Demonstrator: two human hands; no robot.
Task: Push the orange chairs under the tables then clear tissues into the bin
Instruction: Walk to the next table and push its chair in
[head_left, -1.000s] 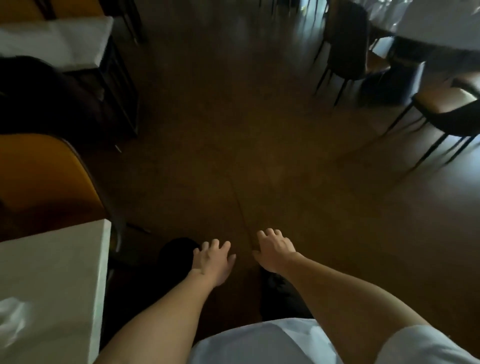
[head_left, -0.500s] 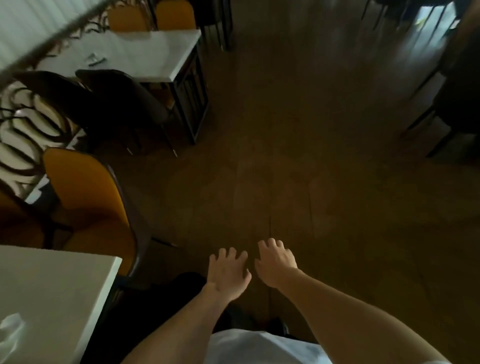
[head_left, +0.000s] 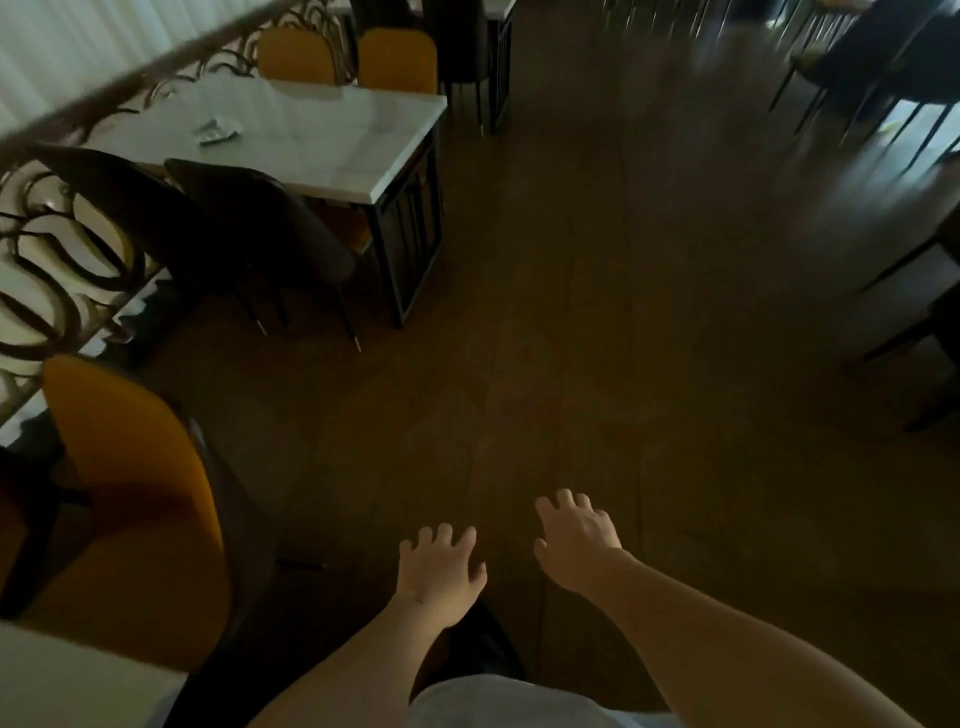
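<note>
While both hands hang empty, tissue (head_left: 215, 131) litters table (head_left: 332, 140).

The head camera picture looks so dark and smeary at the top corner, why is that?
In the head view, the room is dim, so the floor looks brown and shadowy; the upper right, around the dark chairs, is streaked with motion blur; daylight glares at the upper left behind the railing. The wide lens bends the white table. Both hands, left and right, look fairly sharp.
</note>
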